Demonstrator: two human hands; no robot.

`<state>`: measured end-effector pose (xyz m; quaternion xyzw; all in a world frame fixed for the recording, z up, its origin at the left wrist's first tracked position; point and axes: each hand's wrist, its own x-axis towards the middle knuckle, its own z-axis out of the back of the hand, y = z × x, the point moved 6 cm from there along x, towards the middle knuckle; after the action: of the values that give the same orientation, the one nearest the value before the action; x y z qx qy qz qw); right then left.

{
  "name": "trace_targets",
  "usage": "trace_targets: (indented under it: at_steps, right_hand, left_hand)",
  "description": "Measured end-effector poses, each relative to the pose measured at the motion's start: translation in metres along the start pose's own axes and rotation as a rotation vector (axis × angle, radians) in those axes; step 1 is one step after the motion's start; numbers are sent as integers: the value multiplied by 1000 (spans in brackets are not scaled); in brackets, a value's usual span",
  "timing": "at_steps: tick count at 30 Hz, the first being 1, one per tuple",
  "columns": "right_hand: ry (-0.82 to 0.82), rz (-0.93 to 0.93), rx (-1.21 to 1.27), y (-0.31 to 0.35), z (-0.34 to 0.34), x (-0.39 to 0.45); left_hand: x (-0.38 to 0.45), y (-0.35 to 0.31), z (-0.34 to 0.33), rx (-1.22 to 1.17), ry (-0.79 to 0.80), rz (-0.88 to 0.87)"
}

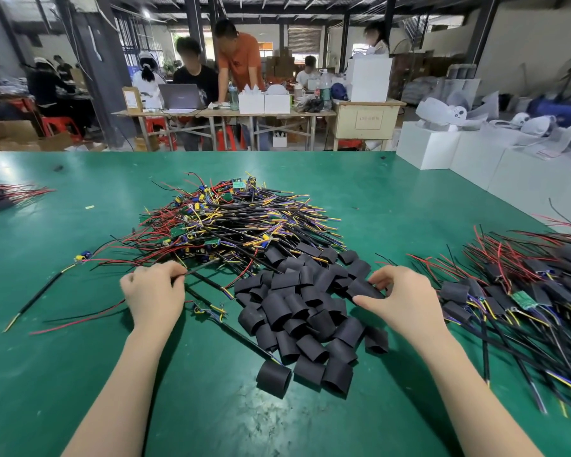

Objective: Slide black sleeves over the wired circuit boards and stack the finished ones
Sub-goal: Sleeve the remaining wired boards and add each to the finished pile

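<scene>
Step in hand: a fresh board and a fresh sleeve are being picked up, one in each hand, judging by where the hands lie
Left hand [154,293]: fingers are being held curled, pinching a black cable [200,268] at the near edge of the pile of wired circuit boards [238,222]; which board hangs on that cable cannot be told
Right hand [404,296]: thumb and fingers are being closed round one black sleeve [366,289] at the right edge of the heap of black sleeves [305,319]
Unsleeved stock: the tangle of boards and coloured wires is lying at the middle of the green table [80,374], touching the far side of the sleeve heap
Finished stack: sleeved boards [508,291] are lying to the right, just beside the right hand; a smaller bundle [0,196] is lying at the far left
Loose pieces: one bare board on its cable [208,310] is lying between the left hand and the sleeves
How it is best done: the cable is best drawn out slowly so neighbouring wires are not being dragged along; the sleeve is best squeezed at its edges so its mouth is being held open; the wire ends are probably best fed through first, the board following
</scene>
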<state>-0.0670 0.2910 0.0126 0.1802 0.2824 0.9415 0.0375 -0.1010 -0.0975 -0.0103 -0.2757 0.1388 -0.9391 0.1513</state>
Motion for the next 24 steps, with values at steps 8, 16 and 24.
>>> trace_targets:
  at_steps: [8, 16, 24]
  right_hand:
    - [-68, 41, 38, 1, 1, 2]
    - [-78, 72, 51, 4, 4, 2]
    - [-76, 272, 145, 27, 8, -3]
  left_hand:
    - [-2, 1, 20, 65, -172, 67]
    - [2, -2, 45, 133, -208, 74]
    - [-23, -76, 56, -832, 127, -398]
